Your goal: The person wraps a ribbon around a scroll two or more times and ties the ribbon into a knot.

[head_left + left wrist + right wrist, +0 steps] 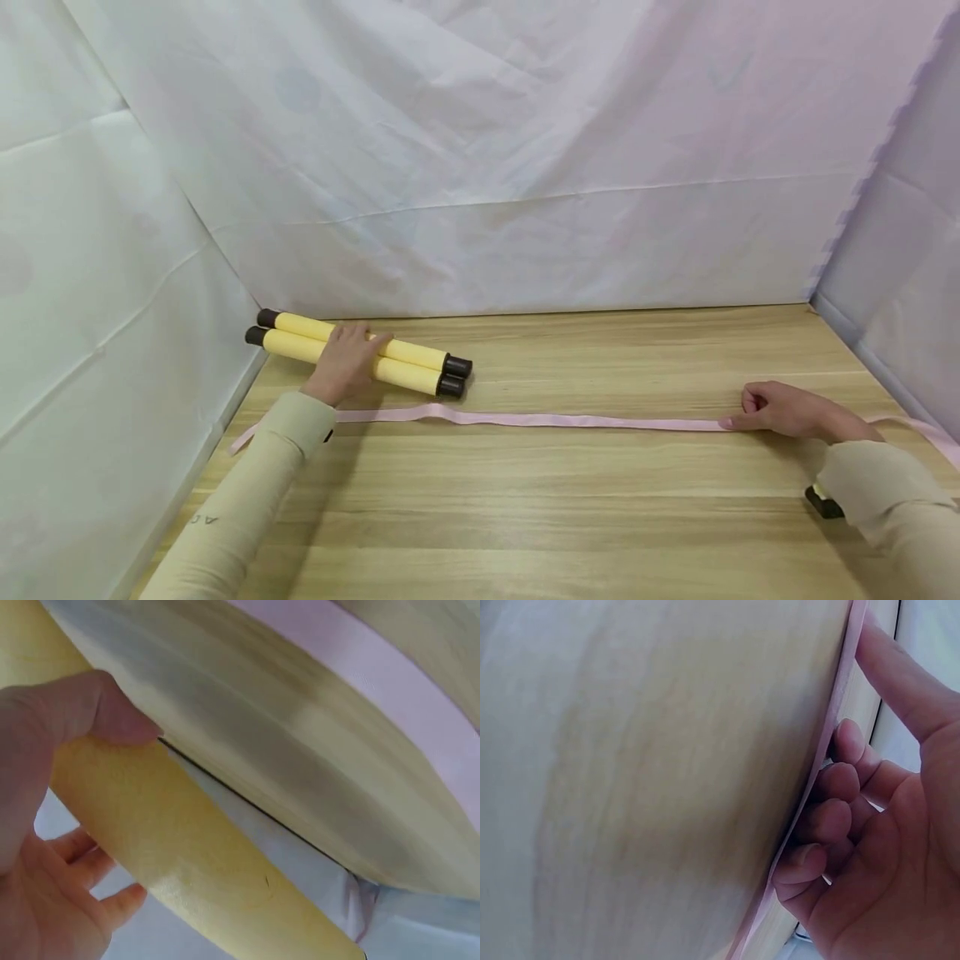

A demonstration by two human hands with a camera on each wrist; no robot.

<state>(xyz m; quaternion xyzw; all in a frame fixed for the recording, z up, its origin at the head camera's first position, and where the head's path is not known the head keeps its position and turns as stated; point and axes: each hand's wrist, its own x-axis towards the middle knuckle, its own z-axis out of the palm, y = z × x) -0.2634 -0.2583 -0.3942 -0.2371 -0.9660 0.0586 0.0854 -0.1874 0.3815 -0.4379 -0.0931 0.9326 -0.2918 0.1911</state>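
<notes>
In the head view, two yellow tubes with black end caps (408, 372) lie side by side at the back left of the table. My left hand (347, 360) grips them near their middle. The left wrist view shows the thumb over one yellow tube (187, 840), with the fingers on its far side. A long pink ribbon (555, 420) stretches across the table in front of the tubes. At the right, my right hand (787, 408) holds the ribbon, thumb on it and fingers curled. Along those fingertips runs the ribbon (826, 735) in the right wrist view.
The wood-grain table (525, 517) is bounded by a white cloth (487, 167) at the back and by hanging sheets at both sides. The ribbon's loose left end lies near the left edge; its other part trails past my right wrist to the right edge.
</notes>
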